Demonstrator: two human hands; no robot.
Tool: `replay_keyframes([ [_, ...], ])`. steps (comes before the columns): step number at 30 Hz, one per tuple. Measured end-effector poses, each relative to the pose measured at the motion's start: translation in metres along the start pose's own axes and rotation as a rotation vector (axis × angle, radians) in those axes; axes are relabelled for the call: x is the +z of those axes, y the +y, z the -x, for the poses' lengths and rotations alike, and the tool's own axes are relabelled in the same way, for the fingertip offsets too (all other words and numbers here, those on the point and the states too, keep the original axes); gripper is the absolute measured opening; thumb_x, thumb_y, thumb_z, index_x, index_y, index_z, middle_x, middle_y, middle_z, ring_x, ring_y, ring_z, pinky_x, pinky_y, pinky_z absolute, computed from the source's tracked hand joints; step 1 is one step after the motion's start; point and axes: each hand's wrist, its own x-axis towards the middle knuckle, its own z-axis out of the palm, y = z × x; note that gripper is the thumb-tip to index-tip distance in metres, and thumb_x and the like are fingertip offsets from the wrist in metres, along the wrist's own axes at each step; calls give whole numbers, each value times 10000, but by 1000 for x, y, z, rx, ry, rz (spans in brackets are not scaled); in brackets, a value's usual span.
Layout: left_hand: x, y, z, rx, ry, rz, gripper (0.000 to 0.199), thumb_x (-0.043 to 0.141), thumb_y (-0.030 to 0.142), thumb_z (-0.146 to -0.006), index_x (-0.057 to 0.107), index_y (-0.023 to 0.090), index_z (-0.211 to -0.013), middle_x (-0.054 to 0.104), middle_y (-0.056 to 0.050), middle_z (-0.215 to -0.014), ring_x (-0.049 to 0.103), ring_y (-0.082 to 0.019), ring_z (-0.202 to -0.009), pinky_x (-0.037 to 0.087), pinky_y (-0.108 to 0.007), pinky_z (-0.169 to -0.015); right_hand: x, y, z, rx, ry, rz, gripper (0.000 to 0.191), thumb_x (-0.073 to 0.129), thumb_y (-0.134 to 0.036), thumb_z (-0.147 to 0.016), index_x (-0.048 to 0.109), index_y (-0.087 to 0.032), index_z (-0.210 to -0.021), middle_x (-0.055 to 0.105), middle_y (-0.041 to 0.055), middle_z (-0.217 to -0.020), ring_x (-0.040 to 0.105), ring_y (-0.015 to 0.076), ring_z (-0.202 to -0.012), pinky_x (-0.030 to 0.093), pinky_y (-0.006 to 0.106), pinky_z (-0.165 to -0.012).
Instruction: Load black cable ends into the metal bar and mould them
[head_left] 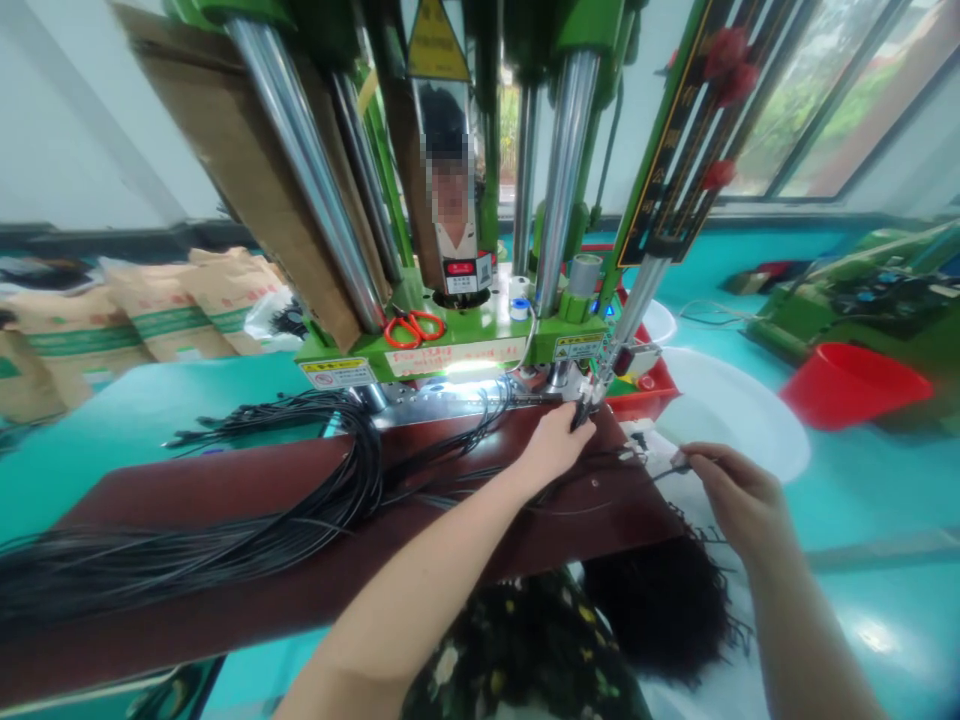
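My left hand [561, 440] reaches to the right front of the green press [480, 335], its fingers closed round a dark handle [582, 408] beside the metal slide. Off the right end of the brown board [622, 510], my right hand [731, 490] pinches the end of a thin black cable [671, 470]. Long black cables [292, 540] lie in a thick bundle across the board's left part and curve up at the press. More thin cables [480, 425] run to the lit metal plate [442, 402] under the press.
Orange-handled scissors [414, 328] lie on the press. At the right are a red tray [652, 395], a white basin [765, 420] and a red bucket [855, 385]. A black heap [660, 610] sits below the board. Paper sacks [150, 305] stand at the left.
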Motion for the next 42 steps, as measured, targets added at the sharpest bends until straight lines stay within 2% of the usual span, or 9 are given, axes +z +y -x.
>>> replay_keyframes([
  [4, 24, 5, -8, 96, -233, -776, 78, 567, 196, -705, 596, 128, -729, 630, -126, -773, 611, -254, -767, 461, -352, -692, -2, 10, 11, 67, -6, 170, 159, 667, -360, -670, 695, -236, -765, 674, 21, -757, 588, 204, -724, 457, 307, -687],
  [9, 48, 8, 1, 64, -300, -927, 187, 511, 12, -657, 609, 73, -805, 639, -174, -803, 628, -297, -794, 480, -406, -701, -2, 25, 22, 158, -43, 194, 186, 636, -381, -685, 681, -216, -757, 676, 15, -709, 607, 201, -669, 480, 291, -646],
  [15, 44, 4, 2, 113, -330, -1028, 309, 494, 60, -662, 544, 101, -964, 647, -145, -867, 628, -272, -778, 480, -359, -655, -2, 50, 13, 169, -91, 62, 195, 629, -385, -714, 660, -214, -803, 671, 19, -737, 601, 193, -694, 468, 303, -680],
  [24, 4, 38, -8, 250, -575, -515, 144, 576, 224, -585, 562, 184, -722, 587, 6, -673, 534, -144, -581, 366, -228, -501, 14, 54, 1, 106, -75, 26, 227, 620, -368, -690, 602, -194, -835, 613, -2, -620, 553, 159, -585, 435, 280, -569],
  [29, -23, 46, -17, 80, -335, -88, 165, 487, 297, -740, 556, 151, -709, 487, 33, -581, 391, -65, -458, 299, -197, -461, 17, 62, -4, 146, -23, 150, 362, 610, -334, -679, 553, -192, -1008, 538, -49, -531, 513, 139, -505, 407, 256, -494],
  [34, -44, 50, -2, 188, -223, 276, 254, 520, 368, -791, 470, 155, -662, 490, 32, -591, 416, -53, -505, 343, -172, -500, 13, 52, -12, 63, 93, 167, 392, 589, -278, -652, 572, -208, -1037, 642, 48, -921, 607, 212, -811, 486, 350, -700],
  [38, -32, 30, 26, -158, -388, 738, 307, 570, 412, -768, 359, 201, -697, 267, 111, -453, 171, -22, -351, 145, -133, -344, 20, 17, -16, 4, 173, 102, 304, 547, -243, -724, 610, -218, -1020, 620, 48, -1097, 551, 232, -1034, 408, 402, -915],
  [40, -17, 10, 43, -351, -468, 821, 299, 577, 429, -761, 382, 205, -734, 253, 115, -447, 141, -16, -344, 93, -129, -335, 31, -4, -19, -26, 40, 16, 270, 528, -288, -792, 618, -229, -1039, 631, 36, -1097, 537, 225, -1070, 378, 396, -961],
  [42, -1, -8, 61, -463, -460, 857, 296, 585, 442, -752, 409, 205, -777, 272, 116, -447, 153, -10, -336, 92, -127, -334, 45, -20, -23, -65, -252, -33, 301, 485, -334, -846, 591, -244, -1113, 600, 30, -1169, 500, 212, -1126, 340, 391, -1004],
])
